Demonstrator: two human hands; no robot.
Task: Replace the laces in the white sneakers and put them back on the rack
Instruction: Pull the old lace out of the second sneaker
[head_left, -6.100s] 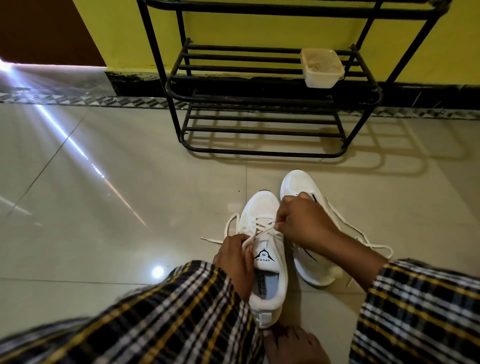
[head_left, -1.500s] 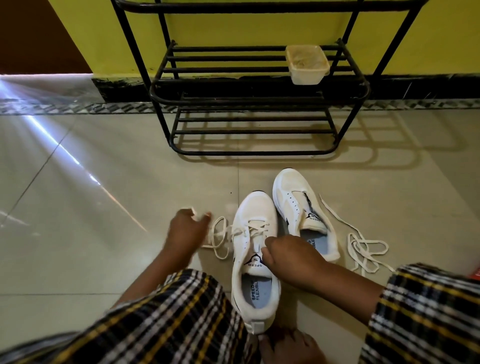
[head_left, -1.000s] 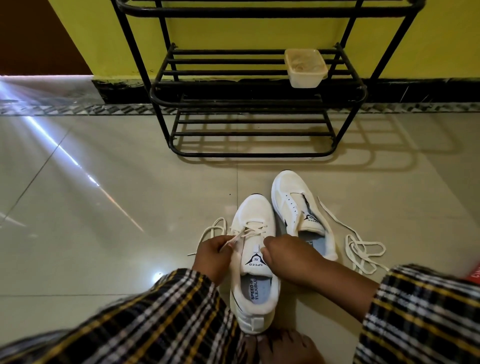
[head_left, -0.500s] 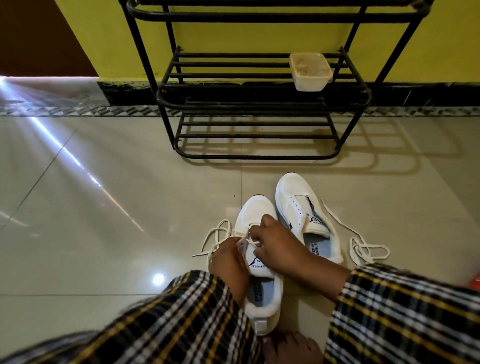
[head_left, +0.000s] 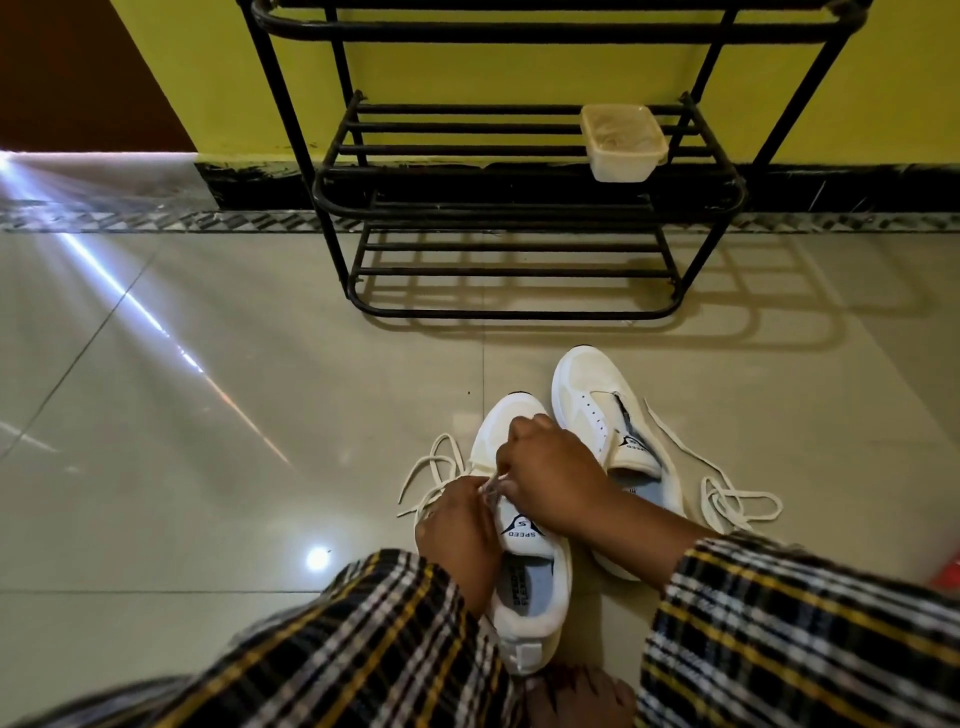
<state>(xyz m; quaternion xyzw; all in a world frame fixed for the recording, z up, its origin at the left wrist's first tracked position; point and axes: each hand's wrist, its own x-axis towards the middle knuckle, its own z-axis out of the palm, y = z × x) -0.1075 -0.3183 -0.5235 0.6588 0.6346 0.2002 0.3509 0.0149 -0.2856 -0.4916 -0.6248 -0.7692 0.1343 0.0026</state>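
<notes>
Sneakers: your left hand (head_left: 457, 525) and right hand (head_left: 550, 478) both pinch the lace (head_left: 431, 478) over the near sneaker (head_left: 524, 582); 1 unlaced sneaker (head_left: 597, 410) sits beside it.

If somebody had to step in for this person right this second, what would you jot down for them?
Left hand and right hand both pinch the lace over the near sneaker, partly laced, loose ends lying on the floor to its left.
Far sneaker has empty eyelets; its loose lace lies on the floor to its right.
Rack holds only a plastic tub.
Left: finish this lacing, lace the other, shelve both.
</notes>
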